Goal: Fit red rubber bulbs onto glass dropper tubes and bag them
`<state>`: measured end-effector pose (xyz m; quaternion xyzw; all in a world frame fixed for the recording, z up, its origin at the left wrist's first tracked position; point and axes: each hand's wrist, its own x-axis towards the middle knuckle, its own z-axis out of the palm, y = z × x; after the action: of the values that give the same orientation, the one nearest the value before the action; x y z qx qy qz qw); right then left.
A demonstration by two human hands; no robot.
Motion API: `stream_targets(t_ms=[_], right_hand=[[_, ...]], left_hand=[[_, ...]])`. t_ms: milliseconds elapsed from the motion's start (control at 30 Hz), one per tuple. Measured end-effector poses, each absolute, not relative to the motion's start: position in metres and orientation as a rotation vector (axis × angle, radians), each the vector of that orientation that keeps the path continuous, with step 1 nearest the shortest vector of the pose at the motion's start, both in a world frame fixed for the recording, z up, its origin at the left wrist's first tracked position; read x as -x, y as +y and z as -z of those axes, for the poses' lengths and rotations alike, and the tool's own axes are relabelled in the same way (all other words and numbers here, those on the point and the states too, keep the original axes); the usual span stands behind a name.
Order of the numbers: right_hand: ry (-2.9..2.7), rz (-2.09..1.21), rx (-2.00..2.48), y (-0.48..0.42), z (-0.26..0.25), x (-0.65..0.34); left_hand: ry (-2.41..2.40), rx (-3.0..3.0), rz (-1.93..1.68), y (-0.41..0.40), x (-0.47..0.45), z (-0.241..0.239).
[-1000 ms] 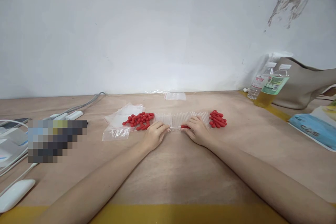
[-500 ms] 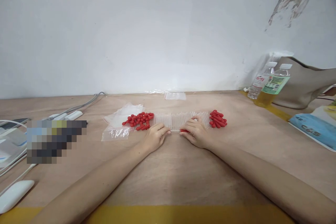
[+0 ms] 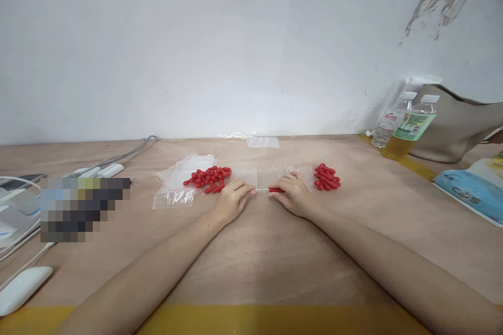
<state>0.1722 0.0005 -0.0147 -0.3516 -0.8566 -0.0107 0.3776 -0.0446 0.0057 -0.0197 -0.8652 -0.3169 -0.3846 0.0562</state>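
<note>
One thin, clear plastic tube (image 3: 260,190) spans the gap between the left hand (image 3: 234,202) and the right hand (image 3: 293,196), lying crosswise at the near ends of a row of clear, slender plastic tubes (image 3: 244,173). The left fingers are bent together, pinching one end of it. The right fingers pinch a small, glossy red, elongated piece (image 3: 276,189) at the other end; it seems to meet the tube there, though the fingers cover much of the join. Beyond the left hand, a loose heap of red, bulb-ended pieces (image 3: 208,177) partly overlaps flat, transparent plastic bags (image 3: 187,171). A second pile of red, elongated pieces (image 3: 327,178) sits just beside the row's right end. Everything rests on a light brown, wood-grained worktop (image 3: 255,256).
</note>
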Motion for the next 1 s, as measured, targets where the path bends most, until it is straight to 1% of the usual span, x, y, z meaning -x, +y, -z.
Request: stream_targets(t_ms=[133, 333, 467, 633, 833, 1000], right_hand=[[-2.027, -0.232, 0.881, -0.002, 0.015, -0.171], [-1.631, -0.641, 0.906, -0.001, 0.01, -0.162], [-1.386, -0.763, 0.925, 0.017, -0.007, -0.171], [-1.505, -0.716, 1.293, 0.052, -0.02, -0.184], [-1.808, -0.378, 1.681, 0.08, -0.012, -0.157], [-1.854, -0.272, 1.799, 0.085, -0.005, -0.144]], left_hand=[[-0.964, 2.602, 1.164, 0.006, 0.045, 0.018], [-0.937, 2.651, 1.071, 0.001, 0.043, 0.013], [-1.028, 2.621, 1.04, -0.003, 0.042, 0.008], [-1.16, 2.61, 1.002, -0.003, 0.041, 0.006], [-1.185, 2.598, 0.986, 0.001, 0.042, 0.011], [-1.224, 2.59, 0.95, 0.002, 0.043, 0.013]])
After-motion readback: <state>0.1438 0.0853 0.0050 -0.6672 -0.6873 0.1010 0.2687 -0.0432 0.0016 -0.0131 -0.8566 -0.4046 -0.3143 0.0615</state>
